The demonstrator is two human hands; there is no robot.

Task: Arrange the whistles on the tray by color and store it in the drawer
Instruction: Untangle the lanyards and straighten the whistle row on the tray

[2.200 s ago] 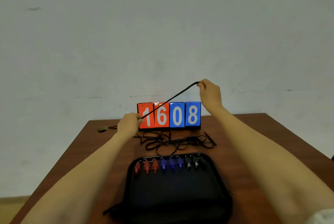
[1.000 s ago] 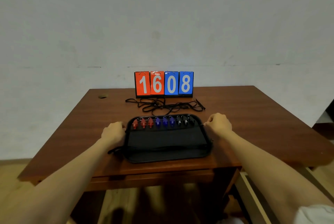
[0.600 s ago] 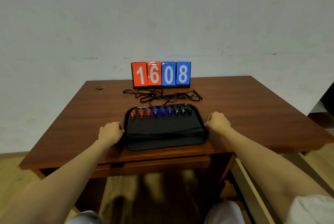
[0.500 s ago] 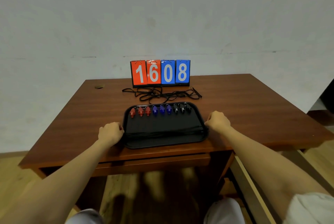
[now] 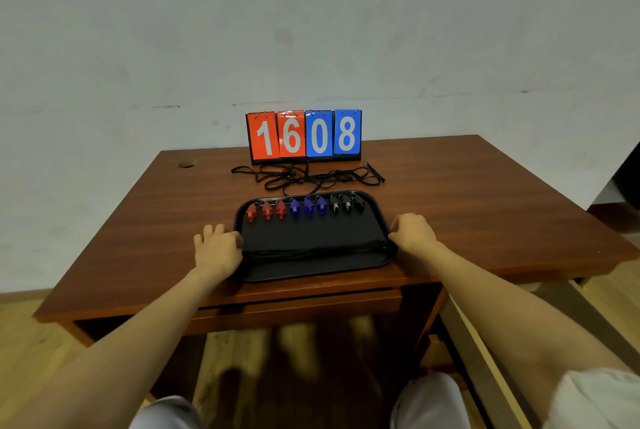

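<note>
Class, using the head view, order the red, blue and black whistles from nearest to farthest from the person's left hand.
1. Red whistles, left end of the tray, nearest the left hand.
2. Blue whistles, middle of the row.
3. Black whistles, right end.

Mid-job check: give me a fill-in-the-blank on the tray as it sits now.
The tray holds three red whistles, three ____ ones and three black whistles.
The scoreboard behind it reads ____.
The left hand and right hand grip the ____ by its sides.
Missing: blue; 1608; tray.
</note>
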